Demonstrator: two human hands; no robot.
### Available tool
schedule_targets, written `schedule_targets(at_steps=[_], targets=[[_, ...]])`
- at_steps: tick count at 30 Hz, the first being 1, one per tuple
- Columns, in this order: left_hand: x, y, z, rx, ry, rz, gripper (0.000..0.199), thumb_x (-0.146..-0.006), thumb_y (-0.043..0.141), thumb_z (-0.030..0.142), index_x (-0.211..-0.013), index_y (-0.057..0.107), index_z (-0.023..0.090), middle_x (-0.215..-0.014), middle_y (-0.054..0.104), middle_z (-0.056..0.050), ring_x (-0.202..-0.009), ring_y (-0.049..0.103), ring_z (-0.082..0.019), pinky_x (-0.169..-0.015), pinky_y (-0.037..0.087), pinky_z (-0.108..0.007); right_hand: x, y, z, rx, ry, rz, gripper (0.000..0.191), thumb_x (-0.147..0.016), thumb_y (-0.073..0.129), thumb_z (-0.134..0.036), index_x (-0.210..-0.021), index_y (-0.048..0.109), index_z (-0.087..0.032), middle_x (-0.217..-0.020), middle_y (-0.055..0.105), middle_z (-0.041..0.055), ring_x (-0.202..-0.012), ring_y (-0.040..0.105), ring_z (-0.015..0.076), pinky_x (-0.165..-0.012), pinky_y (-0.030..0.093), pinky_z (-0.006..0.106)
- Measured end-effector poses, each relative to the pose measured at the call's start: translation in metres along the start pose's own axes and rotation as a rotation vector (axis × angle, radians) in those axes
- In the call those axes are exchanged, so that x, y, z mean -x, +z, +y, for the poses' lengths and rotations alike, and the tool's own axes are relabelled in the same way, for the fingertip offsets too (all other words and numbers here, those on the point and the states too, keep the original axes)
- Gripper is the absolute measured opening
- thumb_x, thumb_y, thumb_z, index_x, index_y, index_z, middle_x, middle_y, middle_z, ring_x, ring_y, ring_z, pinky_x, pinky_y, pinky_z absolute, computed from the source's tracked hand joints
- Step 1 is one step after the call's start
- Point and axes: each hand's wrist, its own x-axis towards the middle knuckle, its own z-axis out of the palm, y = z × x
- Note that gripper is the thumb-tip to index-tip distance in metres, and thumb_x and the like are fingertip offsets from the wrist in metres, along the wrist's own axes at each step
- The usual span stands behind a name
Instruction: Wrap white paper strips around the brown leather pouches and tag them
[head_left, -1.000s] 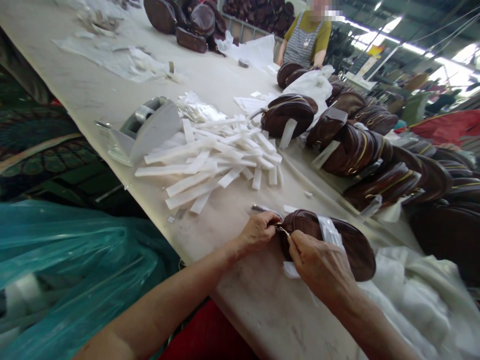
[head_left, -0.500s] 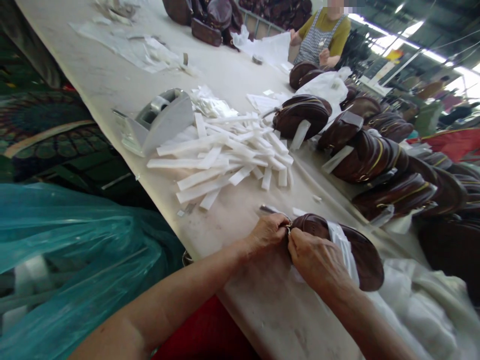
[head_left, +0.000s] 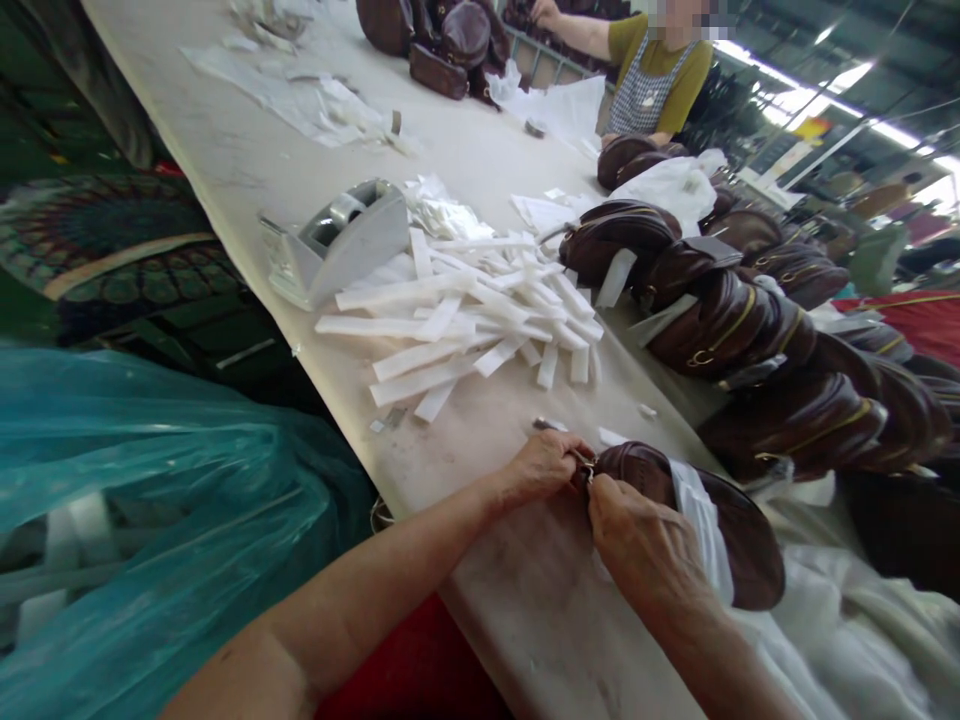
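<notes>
While a translucent teal sack (head_left: pixel 180 450) beside the worktop (head_left: pixel 517 610) holds pale strips (head_left: pixel 94 527), one smooth, rounded brown bag (head_left: pixel 746 545), girdled by one white wrap (head_left: pixel 703 520), lies on that worktop. The left hand (head_left: pixel 546 466) and right hand (head_left: pixel 646 535) each have a grip pinched on what looks like its metal clasp (head_left: pixel 591 472), partly hidden.
</notes>
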Motion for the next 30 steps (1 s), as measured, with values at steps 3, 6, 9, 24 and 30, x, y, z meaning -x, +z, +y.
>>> schedule_targets(at_steps=[3, 6, 9, 24, 30], targets=[[0.001, -0.001, 0.002, -0.046, 0.037, 0.017, 0.029, -0.077, 0.043, 0.008, -0.094, 0.066, 0.012, -0.084, 0.067, -0.004, -0.076, 0.062, -0.013, -0.076, 0.050, -0.023, 0.001, 0.002, -0.001, 0.012, 0.002, 0.002, 0.018, -0.089, 0.045, -0.013, -0.076, 0.058, -0.017, -0.072, 0.066, 0.0042, -0.062, 0.065, 0.0141, -0.047, 0.024, 0.025], [0.002, -0.002, 0.004, -0.101, 0.065, 0.011, 0.020, -0.074, 0.052, 0.009, -0.086, 0.067, 0.013, -0.081, 0.067, -0.003, -0.079, 0.061, -0.015, -0.078, 0.048, -0.023, 0.001, 0.001, -0.001, 0.014, 0.014, -0.020, 0.018, -0.088, 0.045, -0.012, -0.078, 0.058, -0.016, -0.074, 0.067, 0.0043, -0.062, 0.065, 0.0142, -0.047, 0.023, 0.024], [0.003, -0.001, 0.004, -0.154, 0.080, 0.034, 0.016, -0.077, 0.051, 0.009, -0.080, 0.066, 0.013, -0.079, 0.066, -0.004, -0.077, 0.060, -0.015, -0.077, 0.047, -0.024, 0.002, 0.001, -0.001, 0.017, 0.005, 0.011, 0.017, -0.087, 0.046, -0.011, -0.076, 0.057, -0.016, -0.072, 0.066, 0.0039, -0.060, 0.064, 0.0134, -0.047, 0.024, 0.024], [0.007, 0.000, -0.004, -0.300, 0.121, 0.124, 0.019, -0.078, 0.047, 0.010, -0.095, 0.056, 0.012, -0.085, 0.063, -0.006, -0.076, 0.060, -0.015, -0.069, 0.048, -0.023, 0.002, 0.001, 0.000, -0.004, 0.043, 0.011, 0.014, -0.087, 0.049, -0.016, -0.075, 0.057, -0.018, -0.074, 0.067, 0.0030, -0.056, 0.062, 0.0143, -0.048, 0.024, 0.024], [0.010, -0.003, 0.000, -0.373, 0.239, -0.020, 0.015, -0.076, 0.050, 0.010, -0.087, 0.059, 0.014, -0.093, 0.064, -0.008, -0.090, 0.059, -0.020, -0.081, 0.046, -0.027, 0.000, -0.004, -0.001, -0.022, 0.070, -0.082, 0.017, -0.090, 0.046, -0.018, -0.079, 0.058, -0.018, -0.078, 0.068, 0.0043, -0.061, 0.064, 0.0169, -0.049, 0.023, 0.024]])
